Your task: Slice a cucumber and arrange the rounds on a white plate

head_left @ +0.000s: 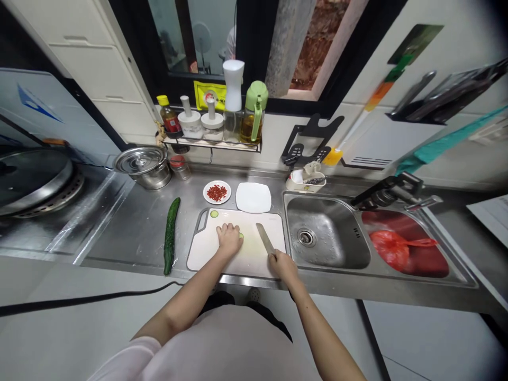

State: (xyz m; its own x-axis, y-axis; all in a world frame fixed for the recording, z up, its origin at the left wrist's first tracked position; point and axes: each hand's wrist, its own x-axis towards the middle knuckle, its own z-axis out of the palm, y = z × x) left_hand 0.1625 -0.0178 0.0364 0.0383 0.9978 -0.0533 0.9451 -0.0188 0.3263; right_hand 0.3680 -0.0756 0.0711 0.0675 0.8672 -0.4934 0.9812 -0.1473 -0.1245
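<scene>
My left hand rests on the white cutting board, fingers curled over a piece of cucumber whose green end shows at the fingertips. My right hand grips the handle of a knife, blade pointing away across the board, just right of the cucumber piece. A single cucumber slice lies at the board's far left corner. A whole cucumber lies on the steel counter to the left of the board.
Behind the board stand a small dish of chopped red chili and a white square plate. A steel sink lies right, a basin with a red bag beyond. A lidded pot and stove sit left; condiment shelf behind.
</scene>
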